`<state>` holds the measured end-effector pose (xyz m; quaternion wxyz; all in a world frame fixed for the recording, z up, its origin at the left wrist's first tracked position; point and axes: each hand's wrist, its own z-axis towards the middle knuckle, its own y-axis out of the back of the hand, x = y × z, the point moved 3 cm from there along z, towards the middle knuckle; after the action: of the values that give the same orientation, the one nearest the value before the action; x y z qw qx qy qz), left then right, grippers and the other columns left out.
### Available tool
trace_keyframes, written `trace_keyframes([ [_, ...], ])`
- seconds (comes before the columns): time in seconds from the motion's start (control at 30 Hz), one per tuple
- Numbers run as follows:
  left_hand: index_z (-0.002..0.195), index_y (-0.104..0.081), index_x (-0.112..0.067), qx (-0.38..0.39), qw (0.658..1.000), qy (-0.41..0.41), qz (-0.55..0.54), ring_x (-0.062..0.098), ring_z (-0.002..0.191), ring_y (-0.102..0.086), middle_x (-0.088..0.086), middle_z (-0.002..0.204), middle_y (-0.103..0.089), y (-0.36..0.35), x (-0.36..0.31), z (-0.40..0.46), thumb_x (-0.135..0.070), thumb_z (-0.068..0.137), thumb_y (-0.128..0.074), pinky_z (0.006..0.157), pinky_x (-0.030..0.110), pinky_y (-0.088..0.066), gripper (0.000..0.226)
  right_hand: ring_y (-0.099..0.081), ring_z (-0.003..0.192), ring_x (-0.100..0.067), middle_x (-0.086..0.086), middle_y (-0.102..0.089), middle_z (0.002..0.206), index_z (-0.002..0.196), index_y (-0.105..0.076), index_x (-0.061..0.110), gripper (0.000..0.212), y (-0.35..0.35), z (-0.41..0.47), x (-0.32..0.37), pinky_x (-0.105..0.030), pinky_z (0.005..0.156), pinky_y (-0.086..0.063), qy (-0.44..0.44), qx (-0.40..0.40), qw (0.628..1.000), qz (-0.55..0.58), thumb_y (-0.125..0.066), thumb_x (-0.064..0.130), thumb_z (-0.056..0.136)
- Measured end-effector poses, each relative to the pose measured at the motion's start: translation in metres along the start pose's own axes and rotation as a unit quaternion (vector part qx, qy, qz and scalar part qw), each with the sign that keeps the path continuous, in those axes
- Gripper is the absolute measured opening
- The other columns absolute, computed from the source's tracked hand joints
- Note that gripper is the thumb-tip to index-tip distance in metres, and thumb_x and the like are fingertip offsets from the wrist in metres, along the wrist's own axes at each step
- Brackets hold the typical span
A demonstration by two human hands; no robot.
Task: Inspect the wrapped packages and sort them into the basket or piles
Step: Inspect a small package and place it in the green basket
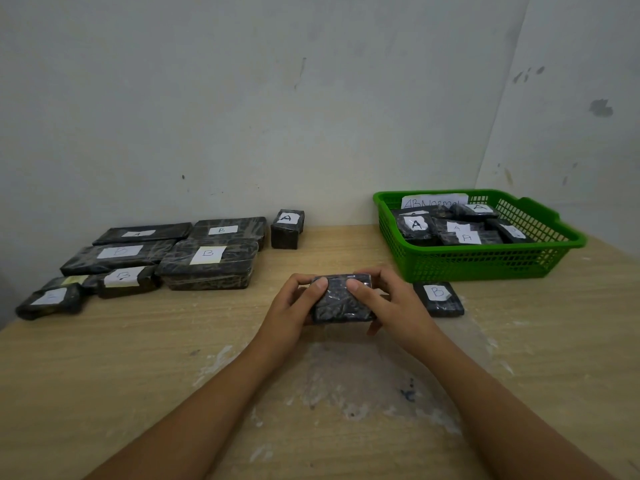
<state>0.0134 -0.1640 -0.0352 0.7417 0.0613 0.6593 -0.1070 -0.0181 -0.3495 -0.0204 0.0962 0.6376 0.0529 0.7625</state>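
A small black wrapped package [341, 301] is held just above the middle of the wooden table [138, 358]. My left hand [294, 306] grips its left side and my right hand [388, 299] grips its right side, thumbs on top. No label shows on its upper face. A green plastic basket [485, 261] at the back right holds several black packages marked A and a paper reading "ABNormal". A pile of black packages [207, 261] marked A and B lies at the back left.
A single package marked B [439, 298] lies in front of the basket, just right of my right hand. A small upright package marked A [286, 228] stands by the wall [242, 98]. White smears mark the tabletop near me.
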Motion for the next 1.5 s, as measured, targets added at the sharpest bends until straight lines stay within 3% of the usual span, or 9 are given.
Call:
trace_keyframes([
  [0.17, 0.103, -0.072, -0.012, -0.057, 0.996, 0.054, -0.05, 0.029, 0.095, -0.073, 0.011, 0.103, -0.077, 0.006, 0.004, 0.005, -0.065, 0.081, -0.07, 0.083, 0.045, -0.055, 0.057, -0.071, 0.102, -0.019, 0.02, -0.053, 0.138, 0.144, -0.045, 0.042, 0.096, 0.0, -0.002, 0.0, -0.046, 0.078, -0.063, 0.007, 0.093, 0.994, -0.056, -0.086, 0.069, 0.061],
  [0.3, 0.114, -0.074, -0.022, -0.018, 0.997, 0.07, -0.036, 0.026, 0.095, -0.076, 0.007, 0.106, -0.078, 0.002, 0.0, 0.002, -0.065, 0.087, -0.056, 0.079, 0.043, -0.061, 0.053, -0.073, 0.092, -0.025, 0.008, -0.062, 0.123, 0.138, -0.051, 0.041, 0.087, 0.003, 0.001, -0.004, -0.048, 0.073, -0.063, -0.001, 0.058, 0.998, -0.029, -0.087, 0.064, 0.062],
  [0.47, 0.13, -0.065, -0.024, 0.024, 0.999, 0.021, -0.003, 0.018, 0.108, -0.073, 0.002, 0.12, -0.074, 0.003, 0.0, -0.002, -0.05, 0.078, -0.071, 0.082, 0.027, -0.059, 0.059, -0.076, 0.08, -0.026, -0.005, -0.068, 0.111, 0.131, -0.054, 0.035, 0.072, 0.004, 0.004, -0.002, -0.04, 0.06, -0.058, -0.024, 0.03, 0.999, 0.008, -0.079, 0.06, 0.067],
  [0.8, 0.137, -0.061, -0.027, 0.012, 1.0, 0.016, -0.022, 0.021, 0.112, -0.072, 0.003, 0.126, -0.072, 0.006, 0.004, 0.003, -0.043, 0.08, -0.073, 0.097, 0.047, -0.058, 0.061, -0.071, 0.094, -0.022, -0.002, -0.063, 0.114, 0.132, -0.056, 0.041, 0.076, 0.008, 0.004, 0.0, -0.046, 0.067, -0.063, 0.031, -0.005, 1.0, 0.001, -0.087, 0.058, 0.065],
  [0.93, 0.133, -0.063, -0.027, 0.014, 0.999, 0.028, -0.031, 0.025, 0.108, -0.073, 0.011, 0.124, -0.072, 0.004, 0.004, 0.004, -0.048, 0.081, -0.073, 0.087, 0.039, -0.06, 0.057, -0.061, 0.108, -0.006, 0.015, -0.058, 0.122, 0.135, -0.057, 0.044, 0.074, 0.009, 0.002, 0.005, -0.028, 0.083, -0.057, 0.101, -0.01, 0.99, -0.1, -0.091, 0.045, 0.07],
  [1.1, 0.139, -0.057, -0.022, 0.057, 0.997, 0.046, -0.035, 0.03, 0.111, -0.072, 0.013, 0.124, -0.072, 0.007, 0.007, 0.005, -0.053, 0.07, -0.079, 0.089, 0.041, -0.059, 0.079, -0.056, 0.099, -0.001, 0.009, -0.05, 0.116, 0.141, -0.055, 0.043, 0.081, -0.001, -0.005, 0.013, -0.01, 0.078, -0.046, 0.154, 0.077, 0.974, -0.148, -0.093, 0.033, 0.07],
  [1.27, 0.137, -0.06, -0.014, 0.076, 0.996, 0.041, -0.035, 0.029, 0.117, -0.069, 0.014, 0.129, -0.07, 0.011, 0.007, 0.007, -0.046, 0.068, -0.085, 0.094, 0.045, -0.057, 0.08, -0.058, 0.106, -0.001, 0.013, -0.052, 0.129, 0.14, -0.052, 0.048, 0.066, -0.006, -0.004, 0.009, -0.018, 0.082, -0.05, 0.1, 0.077, 0.987, -0.096, -0.078, 0.06, 0.08],
  [1.4, 0.138, -0.061, -0.012, 0.071, 0.997, 0.026, -0.034, 0.028, 0.119, -0.068, 0.012, 0.129, -0.07, 0.011, 0.002, 0.008, -0.043, 0.07, -0.083, 0.097, 0.044, -0.057, 0.078, -0.05, 0.128, -0.006, 0.012, -0.045, 0.143, 0.137, -0.051, 0.053, 0.07, -0.007, -0.001, -0.002, -0.032, 0.104, -0.047, 0.01, 0.08, 0.994, -0.07, -0.067, 0.081, 0.074],
  [1.5, 0.135, -0.063, -0.01, 0.078, 0.996, 0.022, -0.038, 0.03, 0.117, -0.069, 0.012, 0.125, -0.072, 0.009, 0.0, 0.007, -0.042, 0.071, -0.083, 0.093, 0.043, -0.058, 0.075, -0.064, 0.121, -0.016, 0.002, -0.064, 0.133, 0.132, -0.06, 0.041, 0.062, -0.01, 0.0, -0.005, -0.042, 0.106, -0.052, -0.033, 0.101, 0.994, 0.039, -0.072, 0.067, 0.078],
])
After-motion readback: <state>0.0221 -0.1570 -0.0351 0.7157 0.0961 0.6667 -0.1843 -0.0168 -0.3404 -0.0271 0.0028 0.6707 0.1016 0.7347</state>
